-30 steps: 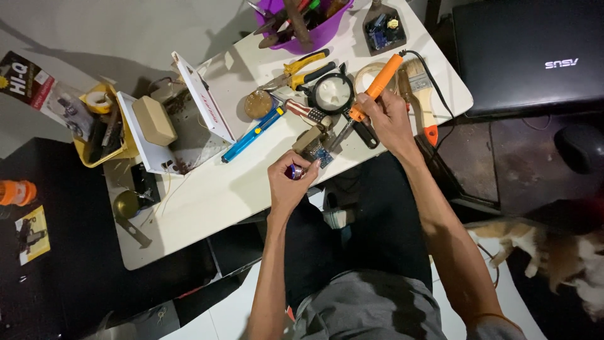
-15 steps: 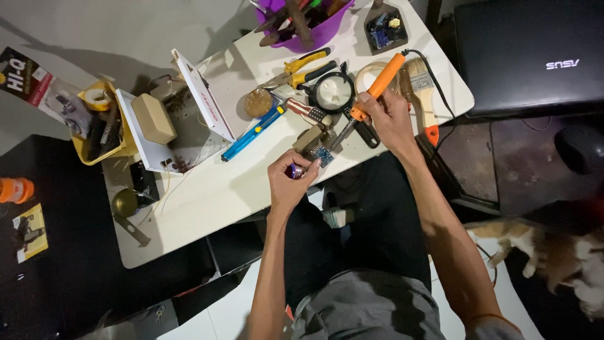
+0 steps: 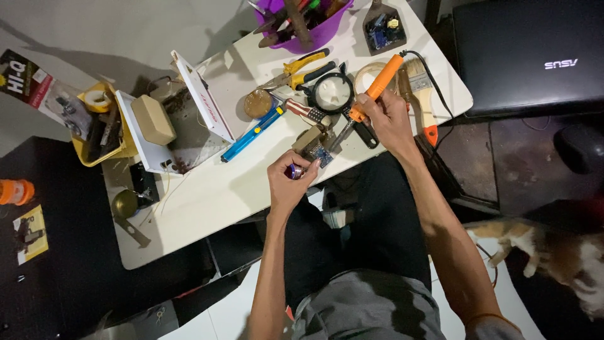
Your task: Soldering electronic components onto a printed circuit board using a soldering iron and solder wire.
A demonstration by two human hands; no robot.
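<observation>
My right hand grips an orange-handled soldering iron, its metal tip pointing down-left toward a small blue circuit board near the white table's front edge. My left hand pinches a small purple spool just left of that board. A brown block sits right behind the board. A round black-framed magnifier lies just beyond the iron's tip.
On the white table: a blue pen-shaped tool, yellow-handled pliers, a paintbrush, a purple bowl of tools, an open white box, a yellow tray. A black laptop lies right. A cat is on the floor.
</observation>
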